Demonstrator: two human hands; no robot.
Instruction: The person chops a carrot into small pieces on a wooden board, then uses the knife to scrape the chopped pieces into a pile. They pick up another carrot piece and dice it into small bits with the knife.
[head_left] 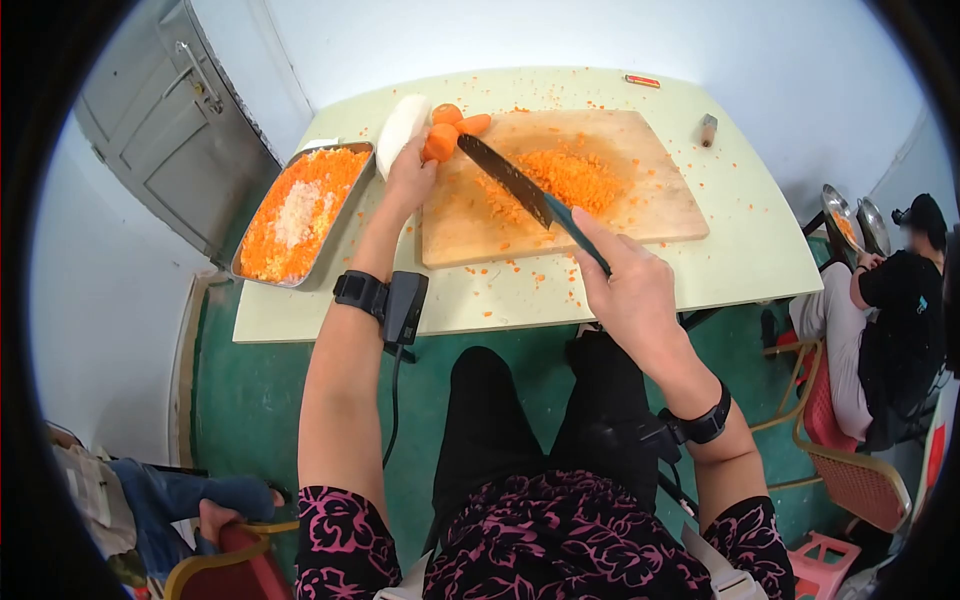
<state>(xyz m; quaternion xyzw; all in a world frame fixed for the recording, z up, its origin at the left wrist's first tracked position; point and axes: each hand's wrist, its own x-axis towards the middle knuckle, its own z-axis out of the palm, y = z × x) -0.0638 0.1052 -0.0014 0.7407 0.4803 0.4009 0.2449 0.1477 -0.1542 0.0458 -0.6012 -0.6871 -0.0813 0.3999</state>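
Right grip (625,285): closed around knife (522,195). Left grip (410,178): part-curled at carrot (440,142), hold cannot be told; radish (403,128) beside it.

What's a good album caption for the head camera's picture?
Knife in the right hand, left hand at the carrots, chopped orange heap on the board.

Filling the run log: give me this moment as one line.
left hand: at carrots, grip unclear | right hand: gripping knife | board: chopped carrot on top | tray: orange and white bits
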